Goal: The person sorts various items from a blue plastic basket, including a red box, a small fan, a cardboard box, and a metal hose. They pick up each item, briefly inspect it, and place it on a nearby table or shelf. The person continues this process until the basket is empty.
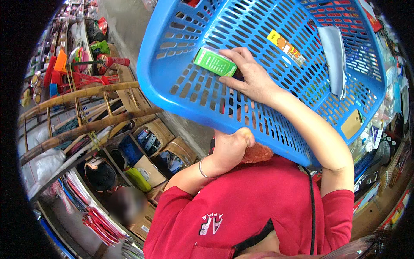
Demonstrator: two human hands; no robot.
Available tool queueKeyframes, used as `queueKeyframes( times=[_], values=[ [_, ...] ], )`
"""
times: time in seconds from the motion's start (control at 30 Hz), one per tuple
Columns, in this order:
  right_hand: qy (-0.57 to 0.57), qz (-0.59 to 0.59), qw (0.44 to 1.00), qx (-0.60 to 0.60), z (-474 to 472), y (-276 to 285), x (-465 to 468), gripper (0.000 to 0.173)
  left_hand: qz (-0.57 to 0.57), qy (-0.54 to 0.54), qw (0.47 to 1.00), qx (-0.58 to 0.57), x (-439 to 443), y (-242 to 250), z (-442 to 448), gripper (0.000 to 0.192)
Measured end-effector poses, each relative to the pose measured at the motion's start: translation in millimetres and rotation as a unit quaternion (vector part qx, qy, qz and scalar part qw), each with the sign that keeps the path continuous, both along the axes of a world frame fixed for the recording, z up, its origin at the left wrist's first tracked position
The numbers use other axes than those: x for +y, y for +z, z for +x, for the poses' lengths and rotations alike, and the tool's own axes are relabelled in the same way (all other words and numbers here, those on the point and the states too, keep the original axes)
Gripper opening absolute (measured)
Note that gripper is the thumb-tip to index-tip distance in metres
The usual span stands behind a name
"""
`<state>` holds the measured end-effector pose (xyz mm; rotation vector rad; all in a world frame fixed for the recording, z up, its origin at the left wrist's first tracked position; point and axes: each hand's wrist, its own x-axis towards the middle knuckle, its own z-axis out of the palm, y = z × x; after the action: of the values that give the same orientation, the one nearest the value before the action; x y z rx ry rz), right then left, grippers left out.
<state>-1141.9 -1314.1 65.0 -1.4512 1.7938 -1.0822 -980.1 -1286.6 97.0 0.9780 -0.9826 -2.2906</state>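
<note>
A large blue plastic basket (190,111) with slotted walls is tilted before my chest. My left hand (231,145), with a bangle at the wrist, is closed over its near rim. Inside the basket, my right hand (249,73) grips the end of a small green-and-white carton (215,63) that bears printing. Its thumb and fingers lie on either side of the carton, near the basket's left wall. A cartoon sticker (286,47) and a folded light-blue strip (333,61) are farther in. Under the rim, a reddish-brown fuzzy thing (257,153) shows beside my left hand.
To the left, a bamboo ladder (81,94) lies over shelving and goods. Open cardboard boxes (173,152) hold packaged items. Past them runs a strip of concrete floor (126,19). Crowded shelves with plastic-wrapped goods (388,106) stand close on the right.
</note>
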Motion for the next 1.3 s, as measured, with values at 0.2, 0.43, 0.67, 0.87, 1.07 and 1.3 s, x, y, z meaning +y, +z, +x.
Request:
queueKeyframes(
  times=[0.2,0.43,0.67,0.87,1.07,1.3],
  values=[
    [-0.114,0.054,0.987,-0.102,-0.2,14.8,-3.1,0.043,-0.011,-0.017,1.0,0.017,-9.1,4.4,11.3,0.06],
    [-0.083,-0.018,0.85,-0.52,-17.6,83.8,54.2,0.047,0.043,0.065,0.997,0.016,-30.4,-2.3,17.4,0.062],
    [-0.149,-0.12,0.816,-0.545,-26.6,107.6,118.0,0.052,-0.016,0.076,0.997,-0.024,-45.5,-16.3,24.2,0.029],
    [-0.201,-0.153,0.811,-0.528,-33.1,109.5,163.8,0.056,-0.05,0.082,0.995,-0.003,-46.9,-24.4,26.2,0.008],
    [-0.243,-0.218,0.822,-0.467,-29.9,108.4,183.3,0.058,-0.043,0.07,0.997,-0.006,-46.7,-25.7,22.8,0.014],
    [-0.359,-0.237,0.865,-0.259,-34.4,89.4,229.3,0.055,-0.029,0.053,0.998,-0.034,-44.2,-18.7,18.4,0.006]
  ],
)
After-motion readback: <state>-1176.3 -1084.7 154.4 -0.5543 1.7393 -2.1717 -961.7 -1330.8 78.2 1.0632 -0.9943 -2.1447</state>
